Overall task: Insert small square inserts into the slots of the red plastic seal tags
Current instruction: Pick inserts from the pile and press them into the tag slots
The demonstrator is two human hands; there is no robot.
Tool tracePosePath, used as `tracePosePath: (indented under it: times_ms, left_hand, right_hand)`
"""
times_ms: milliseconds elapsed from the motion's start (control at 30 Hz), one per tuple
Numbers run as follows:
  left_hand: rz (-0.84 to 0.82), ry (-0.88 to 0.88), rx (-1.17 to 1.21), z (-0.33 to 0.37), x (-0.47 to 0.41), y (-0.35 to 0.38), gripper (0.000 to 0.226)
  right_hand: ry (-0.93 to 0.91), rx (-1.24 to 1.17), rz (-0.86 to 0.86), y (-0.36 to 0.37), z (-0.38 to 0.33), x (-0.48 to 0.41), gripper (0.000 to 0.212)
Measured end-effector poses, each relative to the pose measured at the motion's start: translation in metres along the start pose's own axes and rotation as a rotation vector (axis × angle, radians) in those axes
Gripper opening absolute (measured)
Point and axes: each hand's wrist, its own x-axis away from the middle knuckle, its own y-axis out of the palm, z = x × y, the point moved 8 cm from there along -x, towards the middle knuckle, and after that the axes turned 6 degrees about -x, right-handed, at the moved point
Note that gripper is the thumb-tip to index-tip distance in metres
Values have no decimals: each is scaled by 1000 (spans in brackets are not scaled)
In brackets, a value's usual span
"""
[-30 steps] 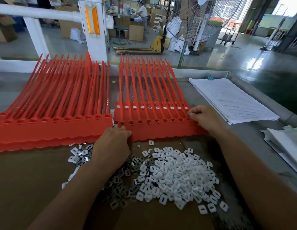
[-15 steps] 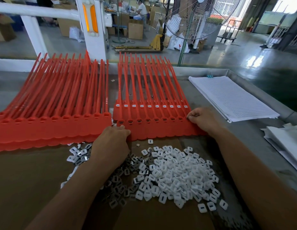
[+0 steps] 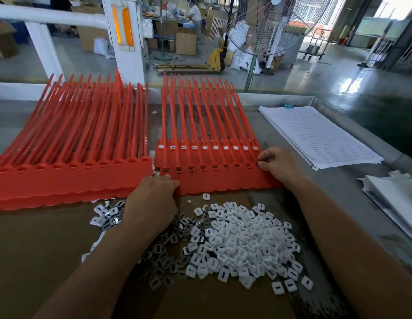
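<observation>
Right tag strip (image 3: 211,178) flat at middle of desk (image 3: 338,203), straps toward far edge, 10 seated inserts (image 3: 204,147) white in its farther row of heads. Left hand (image 3: 152,199) gripping strip's near-left corner, fingers curled over the edge. Right hand (image 3: 278,164) pinching strip's right end. Left tag stack (image 3: 73,178) just beside, toward left edge. Loose white inserts (image 3: 241,245) heaped on cardboard (image 3: 39,261) at near edge, with darker metal pieces (image 3: 168,249) touching the heap. Lined paper stack (image 3: 320,134) toward right edge.

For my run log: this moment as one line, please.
left hand grips tag strip | right hand pinches its right end | inserts piled loose
</observation>
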Motion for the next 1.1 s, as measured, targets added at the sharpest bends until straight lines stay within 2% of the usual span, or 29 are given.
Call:
tracePosePath:
  times_ms: [167,333,500,633,733,867,1100]
  left_hand:
    - [3,-5,3,0,0,0,47]
    - [-9,-5,-2,0,-1,1,47]
    - [-21,2,-24,1,-2,2,48]
    - [-17,0,-27,1,-2,2,48]
    - [-8,3,-22,2,-2,0,48]
    - [-4,14,-18,3,-2,-2,47]
    - [3,14,-1,1,-3,-1,46]
  right_hand:
    - [-9,20,-24,0,-4,2,9]
    - [-157,66,-12,1,-35,17,15]
    - [-292,124,-310,36,-75,55,22]
    - [-382,201,-532,68,-98,92,5]
    - [-459,262,-651,87,-109,113,12]
    - [-538,317,-733,103,-115,128,18]
    - [-501,383,-728,108,-113,129,15]
